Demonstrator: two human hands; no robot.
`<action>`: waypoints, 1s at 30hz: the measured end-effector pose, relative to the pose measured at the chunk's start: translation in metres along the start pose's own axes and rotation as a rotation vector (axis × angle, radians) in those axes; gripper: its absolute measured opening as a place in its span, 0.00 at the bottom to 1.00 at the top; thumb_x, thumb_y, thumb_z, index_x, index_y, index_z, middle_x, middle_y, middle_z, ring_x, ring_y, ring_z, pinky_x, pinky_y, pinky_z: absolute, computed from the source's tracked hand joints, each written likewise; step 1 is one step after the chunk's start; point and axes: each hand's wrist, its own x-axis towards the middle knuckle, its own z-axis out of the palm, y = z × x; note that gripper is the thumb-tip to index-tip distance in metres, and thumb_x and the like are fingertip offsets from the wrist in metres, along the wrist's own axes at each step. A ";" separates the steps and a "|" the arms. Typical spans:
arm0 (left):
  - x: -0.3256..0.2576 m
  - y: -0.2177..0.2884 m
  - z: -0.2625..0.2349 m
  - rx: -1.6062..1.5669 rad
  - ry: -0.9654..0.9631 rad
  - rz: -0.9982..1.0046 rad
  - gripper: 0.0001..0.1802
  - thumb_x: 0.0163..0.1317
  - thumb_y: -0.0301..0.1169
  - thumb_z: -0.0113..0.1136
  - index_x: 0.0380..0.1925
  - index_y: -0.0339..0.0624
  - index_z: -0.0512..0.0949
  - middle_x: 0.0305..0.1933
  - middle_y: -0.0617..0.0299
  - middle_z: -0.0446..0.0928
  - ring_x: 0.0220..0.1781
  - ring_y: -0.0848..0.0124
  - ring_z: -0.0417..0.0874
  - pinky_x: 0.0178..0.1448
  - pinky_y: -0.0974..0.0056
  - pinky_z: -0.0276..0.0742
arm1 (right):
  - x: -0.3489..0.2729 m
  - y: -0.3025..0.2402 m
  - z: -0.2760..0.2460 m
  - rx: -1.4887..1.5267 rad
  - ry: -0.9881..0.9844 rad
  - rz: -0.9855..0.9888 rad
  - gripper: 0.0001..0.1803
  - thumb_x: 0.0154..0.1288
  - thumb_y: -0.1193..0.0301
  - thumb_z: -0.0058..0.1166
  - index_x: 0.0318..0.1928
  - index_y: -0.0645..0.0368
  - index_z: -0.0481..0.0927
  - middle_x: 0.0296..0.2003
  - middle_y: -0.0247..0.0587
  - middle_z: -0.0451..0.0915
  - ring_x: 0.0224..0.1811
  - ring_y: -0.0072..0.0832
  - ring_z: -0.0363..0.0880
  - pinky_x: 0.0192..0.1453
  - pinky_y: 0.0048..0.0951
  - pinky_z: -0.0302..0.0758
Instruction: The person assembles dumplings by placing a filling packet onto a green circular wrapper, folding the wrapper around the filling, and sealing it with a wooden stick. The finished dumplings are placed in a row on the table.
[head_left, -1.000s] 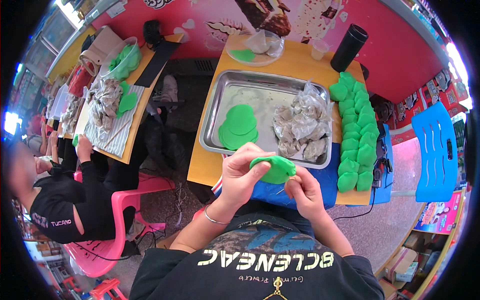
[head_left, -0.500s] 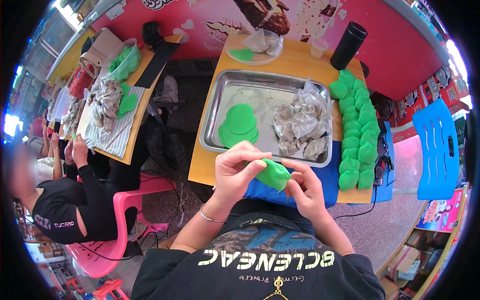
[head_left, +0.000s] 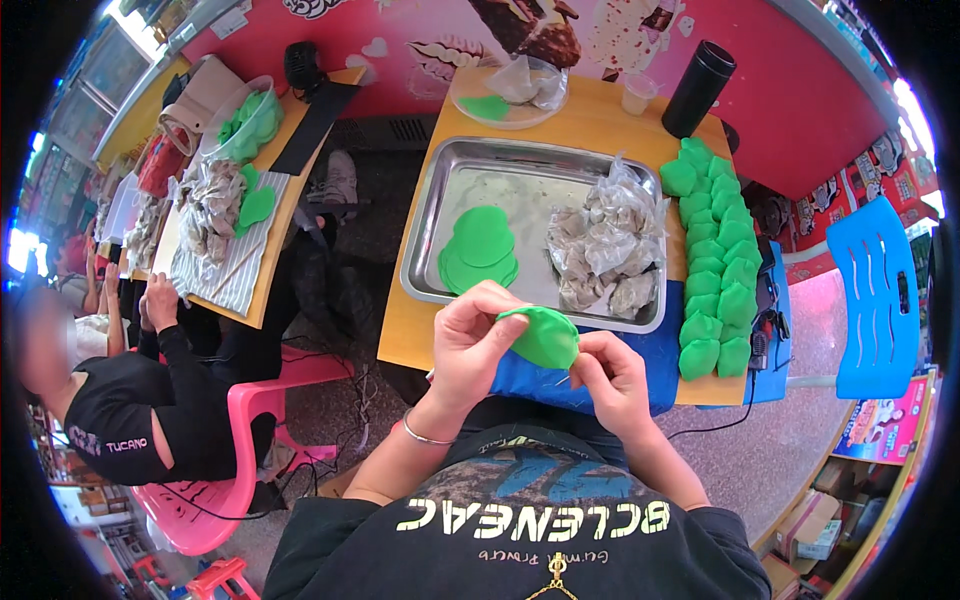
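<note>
Between my hands, a thin green petal-shaped piece (head_left: 541,337) is held above the near edge of the table, its surface slightly cupped. My left hand (head_left: 478,338) pinches its left end with thumb and fingers. At the lower right edge of the piece, the fingers of my right hand (head_left: 612,373) are pinched together. A thin pale sliver shows under those fingertips, too small to name. Just beyond my hands, a metal tray (head_left: 412,262) holds loose flat green pieces (head_left: 480,247) on its left and clear plastic bags of greyish contents (head_left: 610,240) on its right.
Overlapping rows of shaped green pieces (head_left: 718,260) line the table's right edge. Behind the tray are a plate (head_left: 468,112) with a bag, a clear cup (head_left: 638,95) and a black cylinder (head_left: 698,88). A blue chair (head_left: 872,300) stands right; a co-worker (head_left: 150,400) sits left.
The green piece has turned so that more of its broad face shows, where it was folded narrower before. My right fingers have shifted slightly down along its edge.
</note>
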 end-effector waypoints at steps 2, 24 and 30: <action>-0.001 -0.004 0.000 -0.203 0.028 -0.061 0.01 0.60 0.23 0.53 0.31 0.39 0.72 0.34 0.62 0.74 0.39 0.75 0.74 0.46 0.70 0.71 | -0.001 0.002 -0.002 0.178 -0.013 0.027 0.08 0.64 0.76 0.46 0.42 0.64 0.74 0.22 0.32 0.73 0.23 0.15 0.68 0.28 0.17 0.65; 0.001 -0.017 -0.028 -0.050 0.275 -0.251 0.06 0.61 0.21 0.51 0.38 0.38 0.71 0.37 0.66 0.74 0.38 0.80 0.74 0.44 0.74 0.70 | -0.012 0.047 -0.062 -1.039 0.120 -0.420 0.14 0.46 0.81 0.56 0.38 0.57 0.80 0.30 0.39 0.77 0.32 0.36 0.74 0.36 0.33 0.72; -0.001 -0.022 -0.022 -0.093 0.253 -0.308 0.03 0.61 0.23 0.49 0.35 0.39 0.70 0.33 0.65 0.73 0.35 0.78 0.74 0.41 0.72 0.70 | 0.058 0.014 -0.064 -1.197 0.291 -0.547 0.14 0.47 0.78 0.57 0.38 0.56 0.78 0.34 0.41 0.75 0.38 0.39 0.73 0.46 0.35 0.69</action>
